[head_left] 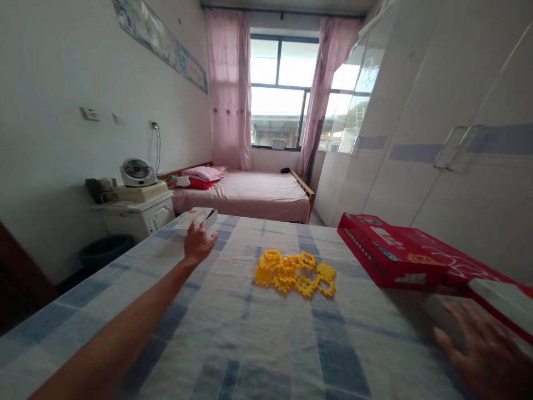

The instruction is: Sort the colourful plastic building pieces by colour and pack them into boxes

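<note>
My left hand (199, 243) is stretched far across the checked tablecloth (233, 333) and rests against a small white box (199, 219) at the table's far edge; its fingers curl at the box, hidden from here. A pile of yellow interlocking puzzle pieces (295, 273) lies in the middle of the table, right of that hand. My right hand (483, 347) lies at the lower right with fingers spread flat on a white box (447, 311), beside a red box (391, 250).
White wardrobe doors (437, 139) run along the right. Beyond the table stand a pink bed (254, 194), a window with pink curtains (278, 94), and a white bedside cabinet (137, 214) carrying a small fan (137, 172). A dark bin (106, 250) sits on the floor at left.
</note>
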Motion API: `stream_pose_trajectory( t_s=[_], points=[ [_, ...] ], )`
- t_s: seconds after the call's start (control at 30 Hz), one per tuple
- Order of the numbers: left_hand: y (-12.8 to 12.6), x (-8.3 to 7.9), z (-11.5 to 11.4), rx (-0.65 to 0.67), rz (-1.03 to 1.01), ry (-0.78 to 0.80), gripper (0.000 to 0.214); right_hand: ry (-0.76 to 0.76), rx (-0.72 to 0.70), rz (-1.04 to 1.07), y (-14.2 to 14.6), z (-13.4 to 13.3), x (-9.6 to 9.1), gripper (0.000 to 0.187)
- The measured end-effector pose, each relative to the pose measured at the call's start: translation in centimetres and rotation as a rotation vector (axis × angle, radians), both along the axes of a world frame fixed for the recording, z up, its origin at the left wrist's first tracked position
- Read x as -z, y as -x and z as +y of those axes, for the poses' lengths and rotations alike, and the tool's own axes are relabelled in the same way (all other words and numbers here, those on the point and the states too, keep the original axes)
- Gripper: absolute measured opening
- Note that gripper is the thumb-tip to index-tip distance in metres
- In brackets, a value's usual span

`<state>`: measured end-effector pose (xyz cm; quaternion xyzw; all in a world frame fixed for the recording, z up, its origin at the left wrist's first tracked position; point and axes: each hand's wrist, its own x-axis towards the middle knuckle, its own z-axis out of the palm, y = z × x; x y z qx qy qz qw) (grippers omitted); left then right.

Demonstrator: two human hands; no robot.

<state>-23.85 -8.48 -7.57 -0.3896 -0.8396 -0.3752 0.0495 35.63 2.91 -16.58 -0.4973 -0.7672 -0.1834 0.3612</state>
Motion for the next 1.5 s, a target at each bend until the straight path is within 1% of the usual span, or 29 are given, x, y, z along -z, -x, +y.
stream_pose_trajectory(
  t_s=[0.07, 0.13, 0.2, 0.27, 0.33, 0.43, 0.53, 0.63, 0.73, 0.8, 0.87, 0.93, 0.97, 1.0, 1.07, 1.1, 1.13, 1.17, 1.2, 1.23, 1.3, 1.37, 1.43, 1.5],
  points=[
    [3.5, -0.2, -0.1, -0.116, 0.002, 0.045, 0.066, -0.083, -0.020, -0.070, 3.4, -1.2, 0.0, 0.067],
    [6.0, -0.1, 0.0, -0.179, -0.015, 0.106, 0.079, -0.144, -0.041, -0.124, 5.5, -1.9, 0.3, 0.065],
    [7.7, 0.0, 0.5, -0.204, -0.031, 0.169, 0.090, -0.174, -0.052, -0.156, 6.4, -2.2, 0.9, 0.059],
    [8.9, 0.1, 1.1, -0.213, -0.041, 0.230, 0.095, -0.171, -0.062, -0.197, 6.4, -2.4, 1.3, 0.049],
    [9.9, 0.1, 1.8, -0.219, -0.058, 0.291, 0.098, -0.152, -0.068, -0.227, 6.3, -2.8, 1.2, 0.041],
    [10.9, 0.0, 2.7, -0.228, -0.078, 0.364, 0.096, -0.108, -0.063, -0.243, 6.5, -3.5, 0.6, 0.035],
    [11.2, 0.1, 3.0, -0.256, -0.050, 0.397, 0.091, -0.068, -0.071, -0.239, 7.1, -4.1, 0.1, 0.034],
    [10.7, 0.2, 2.8, -0.265, -0.001, 0.404, 0.091, -0.036, -0.081, -0.225, 7.4, -4.4, 0.2, 0.034],
    [9.4, -0.4, 2.2, -0.247, 0.032, 0.398, 0.087, 0.022, -0.076, -0.173, 7.4, -4.5, 0.4, 0.034],
    [7.8, -1.3, 1.6, -0.193, 0.030, 0.363, 0.082, 0.076, -0.081, -0.104, 7.6, -4.7, 0.1, 0.033],
    [5.1, -2.5, 0.6, -0.082, -0.007, 0.253, 0.076, 0.151, -0.111, 0.007, 8.3, -5.3, -0.8, 0.033],
    [1.0, -3.4, -0.9, 0.076, -0.055, 0.090, 0.072, 0.292, -0.170, 0.181, 9.8, -6.4, -2.4, 0.034],
    [-1.6, -3.7, -1.7, 0.130, -0.065, 0.034, 0.073, 0.401, -0.209, 0.297, 10.8, -7.2, -3.4, 0.036],
    [-4.3, -3.8, -2.6, 0.214, -0.062, 0.006, 0.074, 0.537, -0.253, 0.426, 11.9, -8.2, -4.5, 0.039],
    [-10.0, -3.5, -4.4, 0.412, -0.017, -0.028, 0.077, 0.840, -0.365, 0.728, 14.4, -10.2, -6.7, 0.049],
    [-12.8, -3.1, -5.2, 0.497, 0.004, -0.035, 0.076, 0.961, -0.452, 0.862, 15.5, -11.2, -7.7, 0.053],
    [-15.3, -2.5, -5.8, 0.572, 0.019, -0.032, 0.075, 1.042, -0.541, 0.996, 16.5, -12.1, -8.5, 0.057],
    [-17.5, -1.9, -6.4, 0.631, 0.030, -0.027, 0.076, 1.092, -0.622, 1.115, 17.3, -12.9, -9.0, 0.058],
    [-19.4, -1.3, -6.9, 0.669, 0.051, -0.024, 0.078, 1.108, -0.676, 1.220, 17.8, -13.4, -9.3, 0.059],
    [-21.0, -0.7, -7.3, 0.696, 0.067, -0.023, 0.081, 1.099, -0.694, 1.305, 18.1, -13.8, -9.4, 0.058],
    [-23.1, 0.3, -7.8, 0.748, 0.065, -0.013, 0.086, 1.062, -0.645, 1.408, 18.0, -13.9, -9.0, 0.055],
    [-24.1, 0.8, -8.1, 0.803, 0.022, 0.014, 0.088, 1.048, -0.568, 1.432, 17.2, -13.5, -8.3, 0.054],
    [-24.3, 0.7, -8.1, 0.844, -0.029, 0.041, 0.083, 1.047, -0.517, 1.406, 16.2, -12.8, -7.6, 0.051],
    [-23.8, 0.3, -8.1, 0.841, -0.078, 0.037, 0.075, 1.049, -0.506, 1.344, 15.0, -11.9, -7.1, 0.046]
  ],
)
